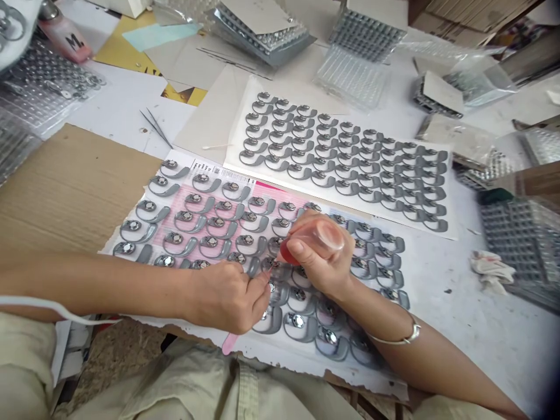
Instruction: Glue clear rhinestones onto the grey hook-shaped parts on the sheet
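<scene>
Low over the front edge of the desk (pixel 459 303), bent to a pink sheet (pixel 269 186) covered with rows of grey hooks (pixel 175 220), each carrying a shiny metal stud. Grips a small clear bottle (pixel 315 236) of red liquid in the right hand (pixel 326 265), fingers closed round it, nozzle tilted down and to the left. Brings that nozzle onto, or just above, one hook (pixel 272 266) in the middle of the sheet; cannot tell which. Curls the left hand (pixel 227 294) into a loose fist just beside, forefinger stretched out to touch the same hook from the left. From under the heel of that hand, a pink stick (pixel 229 344) poking toward the lap; cannot tell whether gripped or only lying beneath. On the right wrist, a thin silver bracelet (pixel 406 337). Farther back, well apart from both hands, a white sheet (pixel 240 114) with more rows of the same grey pieces. Left of the pink sheet, a flat piece of brown cardboard (pixel 65 186). Beyond it, near the white sheet's corner, thin tweezers (pixel 155 127) and a cotton bud (pixel 216 146). At the far left, a pink bottle marked M (pixel 65 35), lying tilted. Along the back and right edge, stacks of clear plastic trays (pixel 363 35). Near the right edge, a crumpled tissue (pixel 492 269).
</scene>
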`<action>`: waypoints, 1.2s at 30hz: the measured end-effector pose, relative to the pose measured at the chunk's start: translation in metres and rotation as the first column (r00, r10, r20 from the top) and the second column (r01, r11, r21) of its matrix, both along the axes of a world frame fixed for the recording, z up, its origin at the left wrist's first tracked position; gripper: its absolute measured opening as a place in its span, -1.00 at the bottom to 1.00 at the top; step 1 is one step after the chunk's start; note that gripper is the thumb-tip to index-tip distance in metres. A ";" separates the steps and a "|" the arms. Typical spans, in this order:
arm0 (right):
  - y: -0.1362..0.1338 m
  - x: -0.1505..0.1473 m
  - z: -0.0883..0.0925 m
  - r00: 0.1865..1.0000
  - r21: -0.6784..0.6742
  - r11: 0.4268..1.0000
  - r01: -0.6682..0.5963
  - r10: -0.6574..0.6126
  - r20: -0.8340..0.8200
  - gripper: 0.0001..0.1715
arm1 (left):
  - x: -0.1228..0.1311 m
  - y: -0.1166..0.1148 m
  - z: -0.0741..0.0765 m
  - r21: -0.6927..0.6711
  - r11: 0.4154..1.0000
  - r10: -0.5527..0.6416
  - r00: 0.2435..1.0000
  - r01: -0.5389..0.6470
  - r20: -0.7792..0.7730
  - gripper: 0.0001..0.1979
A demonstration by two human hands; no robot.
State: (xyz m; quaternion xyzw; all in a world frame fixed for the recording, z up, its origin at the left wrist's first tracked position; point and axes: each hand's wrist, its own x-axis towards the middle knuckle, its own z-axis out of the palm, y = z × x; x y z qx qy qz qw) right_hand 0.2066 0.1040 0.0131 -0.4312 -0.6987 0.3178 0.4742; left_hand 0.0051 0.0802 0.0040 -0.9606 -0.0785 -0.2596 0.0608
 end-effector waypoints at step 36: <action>0.003 -0.002 -0.003 1.000 0.059 0.998 0.026 -0.025 -0.016 -0.76 | 0.000 0.000 0.001 0.008 1.000 -0.009 1.000 0.009 -0.011 -0.87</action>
